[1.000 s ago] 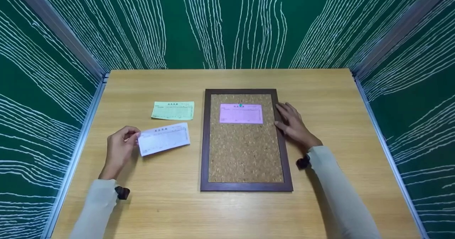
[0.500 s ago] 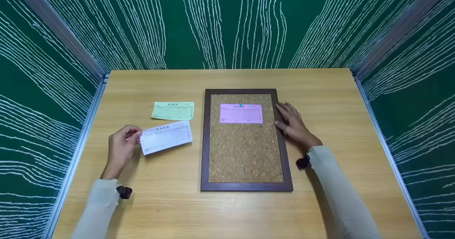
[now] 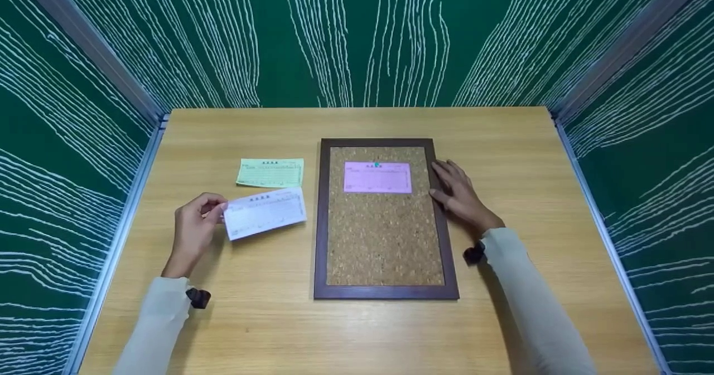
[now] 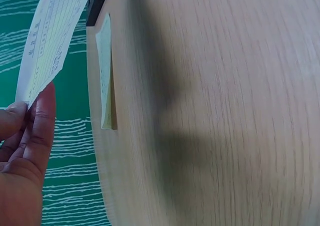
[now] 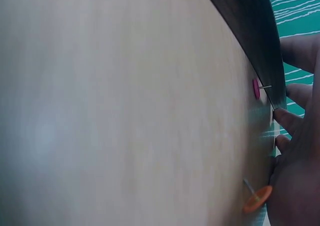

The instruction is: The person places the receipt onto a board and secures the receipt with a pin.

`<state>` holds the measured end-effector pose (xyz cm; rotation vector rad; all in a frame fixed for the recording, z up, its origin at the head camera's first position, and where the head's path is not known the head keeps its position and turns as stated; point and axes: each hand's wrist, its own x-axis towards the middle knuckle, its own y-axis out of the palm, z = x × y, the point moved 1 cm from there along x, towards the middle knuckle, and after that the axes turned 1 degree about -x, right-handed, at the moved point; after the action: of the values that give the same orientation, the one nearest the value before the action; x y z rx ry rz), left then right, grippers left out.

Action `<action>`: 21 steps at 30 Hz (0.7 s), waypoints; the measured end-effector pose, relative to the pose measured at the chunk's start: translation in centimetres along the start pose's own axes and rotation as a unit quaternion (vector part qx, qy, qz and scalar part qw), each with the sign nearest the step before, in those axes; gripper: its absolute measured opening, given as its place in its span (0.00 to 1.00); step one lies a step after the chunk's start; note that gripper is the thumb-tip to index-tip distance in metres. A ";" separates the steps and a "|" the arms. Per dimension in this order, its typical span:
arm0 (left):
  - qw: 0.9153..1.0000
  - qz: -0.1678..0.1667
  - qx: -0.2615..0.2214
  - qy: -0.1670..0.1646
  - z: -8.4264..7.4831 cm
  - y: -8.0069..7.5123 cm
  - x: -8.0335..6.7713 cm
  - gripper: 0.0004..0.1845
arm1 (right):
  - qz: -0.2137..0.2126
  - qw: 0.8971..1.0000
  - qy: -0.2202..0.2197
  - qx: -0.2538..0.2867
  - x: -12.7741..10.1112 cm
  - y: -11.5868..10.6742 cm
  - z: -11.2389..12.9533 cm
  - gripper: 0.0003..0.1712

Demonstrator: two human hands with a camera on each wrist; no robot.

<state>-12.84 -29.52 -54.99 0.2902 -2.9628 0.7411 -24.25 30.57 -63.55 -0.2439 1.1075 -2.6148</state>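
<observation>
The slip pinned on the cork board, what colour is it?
Pink slip; the head view shows it best.

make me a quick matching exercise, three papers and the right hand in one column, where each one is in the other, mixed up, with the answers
Things:
1. white slip
2. green slip
3. pink slip
4. right hand

Places:
A. pinned on the cork board
B. resting on the board's right frame edge
C. pinched in the left hand
D. lying flat on the table, left of the board

Pairs: 1-C, 2-D, 3-A, 4-B
</observation>
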 end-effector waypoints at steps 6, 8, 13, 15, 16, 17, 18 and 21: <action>1.000 0.009 0.000 -0.005 -0.3 0.2 0.3 0.05 | 0.004 1.000 0.005 0.002 0.0 0.0 0.1 0.42; 1.000 0.012 0.001 -0.005 -0.4 0.3 0.3 0.05 | 0.004 1.000 0.005 0.003 -0.1 0.0 0.1 0.42; 1.000 0.010 -0.002 0.007 -0.4 0.6 0.5 0.05 | 0.005 1.000 0.013 0.000 -0.1 -0.1 0.2 0.42; 1.000 0.010 -0.002 0.009 -0.4 0.7 0.5 0.05 | 0.007 1.000 0.017 -0.002 -0.1 -0.1 0.3 0.43; 1.000 0.011 -0.002 0.007 -0.4 0.8 0.5 0.05 | 0.007 1.000 0.017 -0.003 -0.1 -0.1 0.3 0.43; 1.000 0.013 0.001 0.005 -0.4 0.8 0.6 0.05 | 0.006 1.000 0.017 -0.003 -0.1 -0.1 0.3 0.43; 1.000 0.015 0.003 0.004 -0.4 0.8 0.6 0.06 | 0.006 1.000 0.017 -0.003 -0.1 0.0 0.3 0.43; 1.000 0.020 0.006 0.001 -0.5 0.9 0.7 0.06 | 0.004 1.000 0.013 0.001 -0.1 0.1 0.3 0.43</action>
<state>-13.67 -28.59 -54.86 0.2309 -2.9723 0.7628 -24.09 30.39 -63.41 -0.2064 1.1111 -2.6189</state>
